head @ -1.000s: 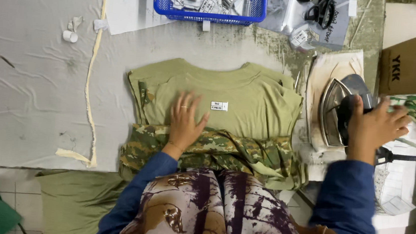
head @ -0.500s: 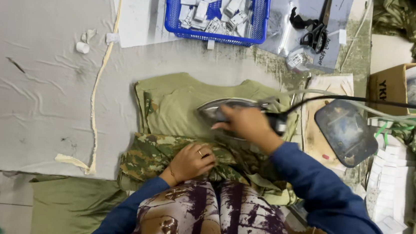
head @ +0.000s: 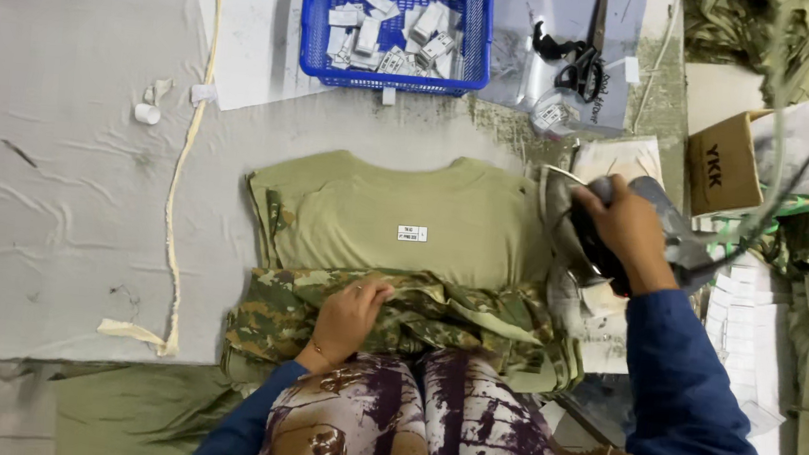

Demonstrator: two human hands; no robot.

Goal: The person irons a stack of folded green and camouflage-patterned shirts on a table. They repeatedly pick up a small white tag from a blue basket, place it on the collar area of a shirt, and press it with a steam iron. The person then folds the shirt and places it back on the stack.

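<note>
An olive garment (head: 396, 212) lies flat on the grey padded table, a small white label (head: 412, 233) on its middle. Its camouflage part (head: 445, 324) is bunched along the near edge. My left hand (head: 350, 315) rests on that bunched camouflage cloth, fingers curled on it. My right hand (head: 624, 227) grips the handle of a clothes iron (head: 569, 237), which is tilted up at the garment's right edge, over its rest. The iron's cord (head: 801, 155) runs up to the right.
A blue basket (head: 394, 70) of white labels stands at the back, beside black scissors (head: 585, 63) and papers. A cardboard box (head: 722, 163) and piled cloth sit at the right. A cream strip (head: 179, 188) lies on the grey table cover (head: 55, 207) at the left.
The right hand took the iron from its rest, pressed it across the garment, then drew it back to the right edge. The left hand slid from the olive cloth down onto the camouflage part.
</note>
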